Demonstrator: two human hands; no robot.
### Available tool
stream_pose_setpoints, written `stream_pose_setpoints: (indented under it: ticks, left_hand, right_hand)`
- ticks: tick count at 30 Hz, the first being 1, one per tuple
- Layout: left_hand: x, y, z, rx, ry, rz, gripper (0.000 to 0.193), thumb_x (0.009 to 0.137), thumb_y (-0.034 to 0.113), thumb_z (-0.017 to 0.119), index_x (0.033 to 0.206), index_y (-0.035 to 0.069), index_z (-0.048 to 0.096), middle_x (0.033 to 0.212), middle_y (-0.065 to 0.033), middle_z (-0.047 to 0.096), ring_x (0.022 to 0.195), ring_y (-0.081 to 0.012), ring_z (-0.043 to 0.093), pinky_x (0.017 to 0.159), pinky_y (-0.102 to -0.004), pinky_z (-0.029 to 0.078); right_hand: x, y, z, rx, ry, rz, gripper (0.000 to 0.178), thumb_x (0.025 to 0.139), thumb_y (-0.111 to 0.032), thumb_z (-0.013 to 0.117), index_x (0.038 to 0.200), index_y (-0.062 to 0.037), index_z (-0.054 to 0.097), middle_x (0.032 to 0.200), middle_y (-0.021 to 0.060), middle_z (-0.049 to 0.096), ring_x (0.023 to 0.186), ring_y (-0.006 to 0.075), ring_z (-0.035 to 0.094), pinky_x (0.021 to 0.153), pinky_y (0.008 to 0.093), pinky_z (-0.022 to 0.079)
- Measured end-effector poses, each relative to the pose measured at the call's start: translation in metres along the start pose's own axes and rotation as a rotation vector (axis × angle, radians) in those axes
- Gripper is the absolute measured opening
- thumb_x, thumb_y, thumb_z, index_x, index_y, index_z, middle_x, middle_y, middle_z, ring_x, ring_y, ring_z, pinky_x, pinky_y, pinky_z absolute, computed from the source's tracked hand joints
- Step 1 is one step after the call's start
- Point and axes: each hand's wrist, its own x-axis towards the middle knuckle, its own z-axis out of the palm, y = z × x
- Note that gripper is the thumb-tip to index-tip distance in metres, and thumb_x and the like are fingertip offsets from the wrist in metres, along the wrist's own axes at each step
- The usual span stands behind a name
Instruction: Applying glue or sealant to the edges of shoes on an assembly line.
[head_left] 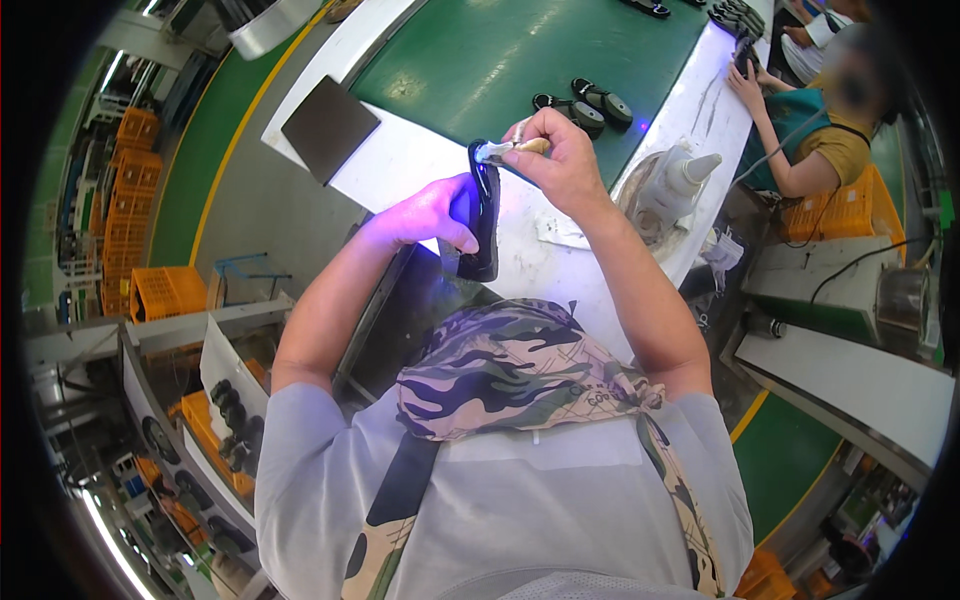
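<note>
- Head view: the person's left hand (432, 214) is closed around a black shoe sole (484, 215), the grip clamped on its side, thumb across the lower part; the sole stands nearly upright, held in the air above the near edge of the white surface (420, 160).
- The right hand (560, 155) has its grip pinched together on a small brush (508, 149) with a pale handle; the brush tip touches the top rim of the sole.
- Violet light falls on the left hand and on the surface just under the sole.
- Beyond the white strip runs a green belt (500, 50); two more black soles (585, 105) lie on it, just past the right hand.
- A dark flat rectangular plate (330, 127) lies on the surface to the left, well apart from the hands.
- To the right of the right forearm, a white squeeze bottle (680, 180) with a pointed nozzle stands in a shallow dish.
- Farther along the same surface, at the upper right, a co-worker in a yellow shirt (835, 150) reaches a hand toward another dark piece at the surface edge.
- Orange crates (165, 292) stand on the floor at the left, and another sits beside the co-worker.
- The person wears a grey shirt with a camouflage-patterned cloth (510, 370) over the chest.
</note>
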Motion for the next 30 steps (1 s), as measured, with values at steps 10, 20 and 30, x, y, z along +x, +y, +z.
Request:
stream_pose_setpoints:
  ticks: [10, 20, 30]
  left_hand:
    - [-0.028, -0.057, -0.009, -0.579, 0.084, 0.098, 0.049, 0.067, 0.006, 0.078, 0.112, 0.005, 0.058, 0.094, -0.0019, 0.066, 0.086, -0.0121, 0.063, 0.079, -0.0275, 0.05]
    - [-0.084, -0.102, -0.048, -0.765, 0.239, 0.199, 0.047, 0.071, 0.007, 0.075, 0.114, 0.001, 0.056, 0.097, -0.0093, 0.066, 0.088, -0.0218, 0.067, 0.089, -0.0363, 0.052]
    - [-0.157, -0.142, -0.076, -1.101, 0.314, 0.552, 0.053, 0.075, 0.004, 0.07, 0.125, 0.0, 0.054, 0.115, -0.0132, 0.066, 0.105, -0.026, 0.066, 0.099, -0.04, 0.05]
  right_hand:
    - [-0.029, 0.023, 0.039, 0.022, -0.257, 0.037, 0.021, 0.081, 0.001, 0.069, 0.086, -0.0045, 0.05, 0.096, 0.0114, 0.063, 0.09, 0.0154, 0.06, 0.079, 0.0298, 0.048]
    - [-0.029, 0.031, 0.094, 0.013, -0.387, 0.11, 0.022, 0.078, 0.002, 0.07, 0.082, -0.0054, 0.05, 0.094, 0.0094, 0.064, 0.089, 0.014, 0.06, 0.076, 0.0301, 0.048]
    - [-0.004, 0.055, 0.18, 0.441, -0.207, 0.28, 0.02, 0.082, 0.002, 0.073, 0.088, -0.0025, 0.055, 0.087, 0.0107, 0.065, 0.075, 0.0157, 0.065, 0.068, 0.0283, 0.054]
